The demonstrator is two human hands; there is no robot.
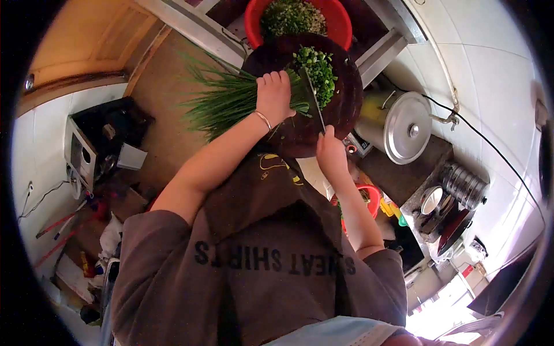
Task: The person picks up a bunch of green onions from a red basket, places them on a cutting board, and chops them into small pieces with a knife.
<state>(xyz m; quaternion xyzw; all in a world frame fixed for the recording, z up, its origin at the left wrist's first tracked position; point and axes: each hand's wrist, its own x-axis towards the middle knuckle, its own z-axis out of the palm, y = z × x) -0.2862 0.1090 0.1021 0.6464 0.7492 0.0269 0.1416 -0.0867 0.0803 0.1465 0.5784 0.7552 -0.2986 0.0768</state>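
Note:
My left hand [273, 97] is closed over a thick bunch of long green chives [216, 104], pressing it on a dark round chopping board [288, 138]. The loose leaves stick out past the board's left edge. My right hand [333, 153] grips the handle of a kitchen knife [313, 98]. Its blade stands at the cut end of the bunch, just right of my left fingers. Chopped green pieces [317, 72] lie heaped on the board to the right of the blade.
Beyond the board stands a red basin [343, 26] holding chopped greens. A large lidded metal pot [407, 128] is on the right, near a tap [447, 119] and a stack of metal containers [463, 184]. Another red basin [372, 199] sits by my right forearm.

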